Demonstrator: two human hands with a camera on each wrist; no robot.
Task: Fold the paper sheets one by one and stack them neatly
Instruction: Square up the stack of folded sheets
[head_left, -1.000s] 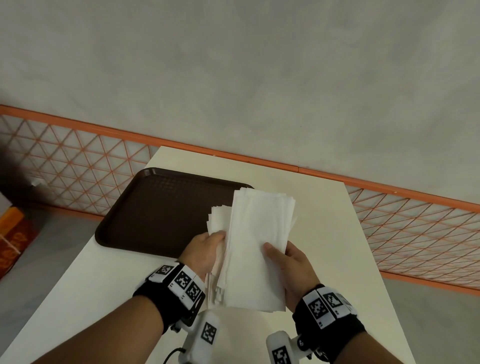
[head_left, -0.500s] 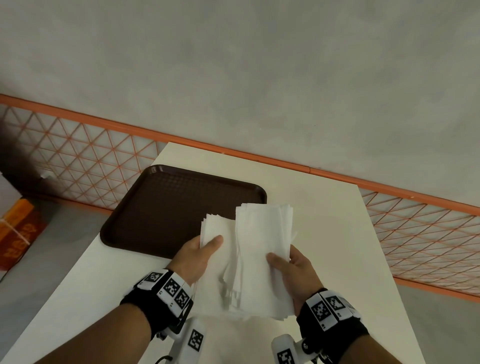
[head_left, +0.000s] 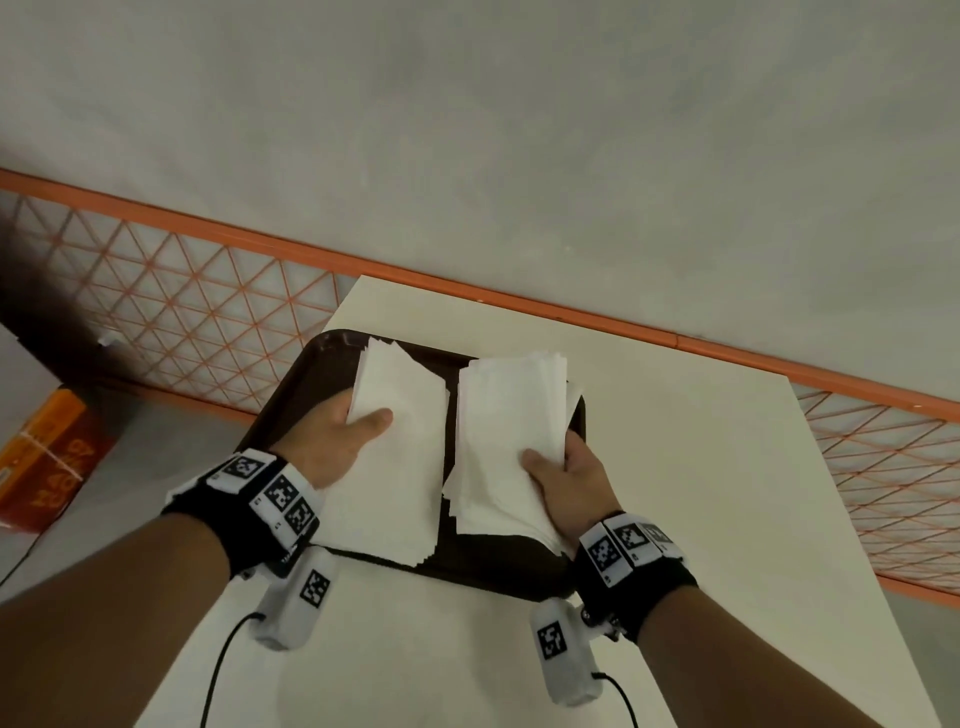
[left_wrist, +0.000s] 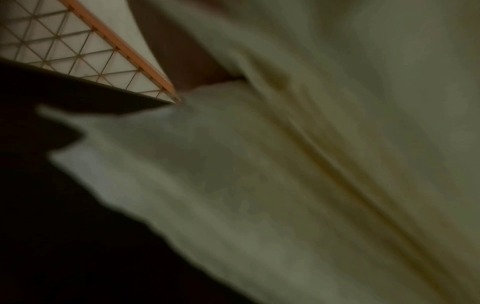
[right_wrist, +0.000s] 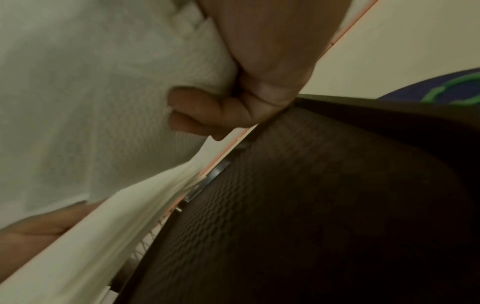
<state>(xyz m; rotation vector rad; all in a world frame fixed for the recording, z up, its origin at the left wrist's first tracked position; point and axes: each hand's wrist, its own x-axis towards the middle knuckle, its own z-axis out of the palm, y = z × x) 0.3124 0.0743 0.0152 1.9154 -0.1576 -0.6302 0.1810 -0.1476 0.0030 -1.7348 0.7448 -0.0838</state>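
While both bundles hang over the dark brown plastic tray (head_left: 291, 410) on the white table (head_left: 675, 467), the left hand (head_left: 340, 441) has its grip closed on the left stack of white paper sheets (head_left: 400, 457), thumb on top, and the right hand (head_left: 569, 478) pinches the right stack of white paper sheets (head_left: 509, 431) the same way, just beside it.

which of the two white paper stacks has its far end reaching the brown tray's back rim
The white paper stack in the left hand: its far corner meets the brown plastic tray's back rim. The right hand's stack stops short.
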